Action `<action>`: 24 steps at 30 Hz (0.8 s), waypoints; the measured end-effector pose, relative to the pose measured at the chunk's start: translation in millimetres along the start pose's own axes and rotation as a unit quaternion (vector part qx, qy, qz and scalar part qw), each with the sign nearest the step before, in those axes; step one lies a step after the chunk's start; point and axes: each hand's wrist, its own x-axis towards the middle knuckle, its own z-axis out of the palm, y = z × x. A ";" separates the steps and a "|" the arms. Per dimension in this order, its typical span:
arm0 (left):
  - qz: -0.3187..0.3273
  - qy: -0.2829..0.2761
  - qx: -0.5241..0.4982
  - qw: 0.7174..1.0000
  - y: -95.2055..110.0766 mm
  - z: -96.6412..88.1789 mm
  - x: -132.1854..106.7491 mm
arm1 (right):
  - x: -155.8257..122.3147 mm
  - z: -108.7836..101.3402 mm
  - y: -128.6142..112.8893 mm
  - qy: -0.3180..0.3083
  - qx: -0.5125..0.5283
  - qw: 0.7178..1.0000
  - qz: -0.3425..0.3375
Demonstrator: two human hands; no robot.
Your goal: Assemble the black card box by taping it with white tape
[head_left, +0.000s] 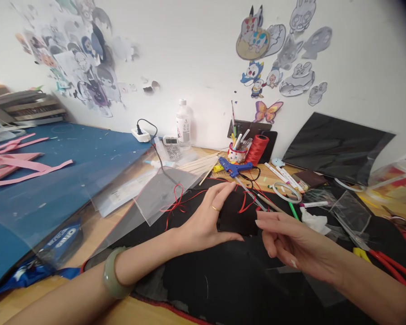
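A small black rectangular piece, perhaps a box, is gripped by my left hand, with the thumb along its near edge and the fingers over its far side. At its right edge, my right hand has thumb and fingertips pinched together; whatever lies between them is too small to make out. A thin red ribbon loops across the top of the piece. Both hands are above a black mat with a red edge.
A blue glue gun lies just beyond my hands. More red ribbon sits at left near a clear plastic sheet. On the right are scissors, crumpled tissue and markers. A red thread spool stands behind.
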 end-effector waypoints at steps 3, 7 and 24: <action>-0.001 -0.005 0.001 1.000 0.6 1.7 0.5 | 1.0 0.1 1.4 -0.016 0.020 1.000 0.002; -0.004 0.009 -0.002 1.000 0.8 3.9 1.3 | 4.6 3.8 4.5 0.012 0.076 0.997 -0.007; -0.127 0.019 -0.093 0.987 -6.1 9.0 -0.3 | 4.1 12.3 1.5 0.036 0.061 0.997 0.040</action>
